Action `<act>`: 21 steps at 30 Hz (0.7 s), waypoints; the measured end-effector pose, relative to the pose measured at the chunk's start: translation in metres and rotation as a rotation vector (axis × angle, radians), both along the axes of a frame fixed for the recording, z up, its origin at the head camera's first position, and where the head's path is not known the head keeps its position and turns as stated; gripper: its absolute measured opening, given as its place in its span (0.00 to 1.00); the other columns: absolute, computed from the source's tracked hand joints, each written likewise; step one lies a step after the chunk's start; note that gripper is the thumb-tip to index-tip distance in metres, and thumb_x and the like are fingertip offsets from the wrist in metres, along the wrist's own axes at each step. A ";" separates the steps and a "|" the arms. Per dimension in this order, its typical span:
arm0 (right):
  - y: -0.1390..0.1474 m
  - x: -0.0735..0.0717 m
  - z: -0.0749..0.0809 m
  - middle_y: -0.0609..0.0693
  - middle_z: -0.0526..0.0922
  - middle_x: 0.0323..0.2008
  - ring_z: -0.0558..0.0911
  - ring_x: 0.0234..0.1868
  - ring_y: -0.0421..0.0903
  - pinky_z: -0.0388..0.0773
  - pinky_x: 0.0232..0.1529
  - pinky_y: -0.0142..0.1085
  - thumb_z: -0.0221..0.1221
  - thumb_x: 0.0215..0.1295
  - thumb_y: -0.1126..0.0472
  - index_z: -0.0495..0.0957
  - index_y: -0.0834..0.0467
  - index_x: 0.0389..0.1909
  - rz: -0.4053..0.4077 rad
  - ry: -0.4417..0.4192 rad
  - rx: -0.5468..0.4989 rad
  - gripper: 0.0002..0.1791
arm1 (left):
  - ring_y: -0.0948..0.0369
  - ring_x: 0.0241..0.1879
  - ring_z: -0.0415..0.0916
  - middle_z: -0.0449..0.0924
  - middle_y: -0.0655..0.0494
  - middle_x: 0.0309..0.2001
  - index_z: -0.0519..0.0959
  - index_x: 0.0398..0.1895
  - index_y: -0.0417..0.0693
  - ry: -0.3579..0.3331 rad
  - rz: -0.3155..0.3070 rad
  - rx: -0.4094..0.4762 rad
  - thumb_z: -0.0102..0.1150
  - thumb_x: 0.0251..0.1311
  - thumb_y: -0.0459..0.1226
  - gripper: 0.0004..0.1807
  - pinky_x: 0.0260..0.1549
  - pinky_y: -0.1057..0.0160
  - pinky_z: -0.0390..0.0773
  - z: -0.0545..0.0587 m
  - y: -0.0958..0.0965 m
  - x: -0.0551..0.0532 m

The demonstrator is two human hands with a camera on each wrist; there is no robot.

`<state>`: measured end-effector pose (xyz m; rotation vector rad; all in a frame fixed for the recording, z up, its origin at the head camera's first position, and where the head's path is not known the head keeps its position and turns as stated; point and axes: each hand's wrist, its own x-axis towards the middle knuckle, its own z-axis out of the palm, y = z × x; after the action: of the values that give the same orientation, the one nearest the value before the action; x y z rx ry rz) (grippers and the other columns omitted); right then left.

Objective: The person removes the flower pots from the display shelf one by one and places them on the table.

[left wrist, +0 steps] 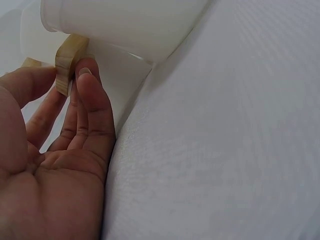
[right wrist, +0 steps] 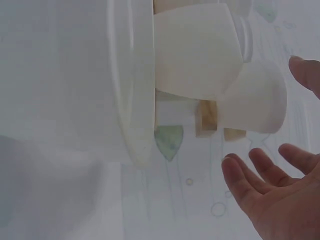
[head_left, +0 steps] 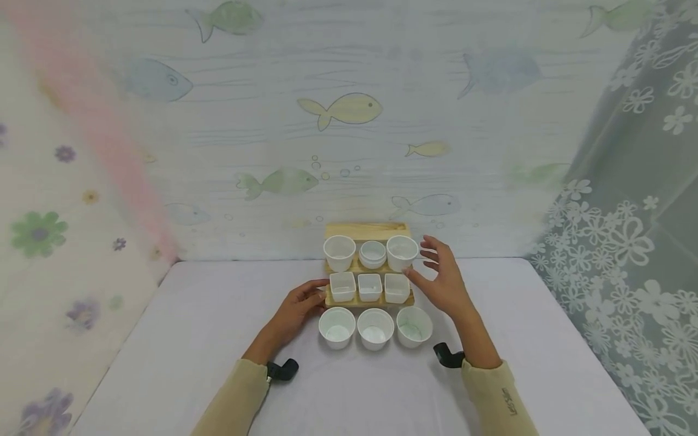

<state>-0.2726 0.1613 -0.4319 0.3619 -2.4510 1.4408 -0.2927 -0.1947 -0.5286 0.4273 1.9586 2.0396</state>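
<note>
A stepped wooden rack (head_left: 368, 231) stands at the back of the table with white plastic cups on its steps. My left hand (head_left: 297, 309) is at the rack's left side. In the left wrist view, thumb and fingertips pinch the end of a wooden step (left wrist: 70, 62). My right hand (head_left: 444, 284) is spread beside the round cup (head_left: 402, 253) at the right end of the upper step. Its fingers (right wrist: 240, 182) are apart from that cup in the right wrist view and hold nothing. Along the lower step stand three squarish cups, the middle one (head_left: 369, 287) smallest.
Three round cups, among them the middle one (head_left: 375, 329), stand on the white tablecloth (head_left: 354, 393) in front of the rack. A smaller round cup (head_left: 373, 254) and a larger one (head_left: 339, 253) share the upper step. Behind rises a fish-patterned curtain (head_left: 349, 151).
</note>
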 end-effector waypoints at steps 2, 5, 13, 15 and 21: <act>-0.002 -0.003 -0.002 0.64 0.66 0.73 0.72 0.72 0.65 0.72 0.71 0.56 0.73 0.66 0.60 0.56 0.63 0.81 -0.001 -0.004 -0.009 0.49 | 0.58 0.48 0.83 0.83 0.47 0.50 0.72 0.74 0.42 0.001 -0.001 -0.003 0.56 0.80 0.38 0.24 0.48 0.63 0.85 0.000 0.000 0.000; -0.004 -0.006 -0.003 0.64 0.66 0.73 0.72 0.72 0.64 0.72 0.72 0.56 0.73 0.66 0.59 0.56 0.62 0.81 0.003 -0.010 -0.018 0.49 | 0.58 0.48 0.83 0.83 0.48 0.50 0.72 0.74 0.42 0.006 0.001 -0.005 0.56 0.80 0.38 0.24 0.48 0.64 0.85 0.001 0.000 0.001; -0.011 -0.008 -0.005 0.64 0.66 0.73 0.73 0.71 0.65 0.73 0.71 0.56 0.72 0.68 0.62 0.57 0.63 0.80 0.018 -0.024 -0.047 0.46 | 0.59 0.47 0.82 0.83 0.49 0.49 0.72 0.74 0.41 -0.004 0.017 -0.010 0.55 0.80 0.36 0.23 0.47 0.64 0.84 0.003 0.002 0.005; -0.011 -0.008 -0.006 0.65 0.66 0.74 0.73 0.71 0.65 0.73 0.70 0.56 0.71 0.68 0.63 0.58 0.64 0.80 0.028 -0.020 -0.049 0.45 | 0.59 0.47 0.82 0.83 0.49 0.49 0.72 0.74 0.40 -0.007 0.019 -0.009 0.55 0.80 0.36 0.24 0.47 0.64 0.84 0.004 0.002 0.006; -0.013 -0.009 -0.008 0.64 0.66 0.75 0.74 0.71 0.65 0.73 0.70 0.55 0.71 0.69 0.63 0.57 0.63 0.80 0.030 -0.027 -0.051 0.44 | 0.59 0.48 0.83 0.83 0.49 0.50 0.71 0.75 0.40 -0.002 0.010 -0.001 0.56 0.80 0.37 0.24 0.48 0.64 0.84 0.007 0.003 0.007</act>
<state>-0.2819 0.1481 -0.4399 0.3721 -2.4349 1.5262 -0.2858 -0.1919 -0.5219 0.4162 1.9646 2.0439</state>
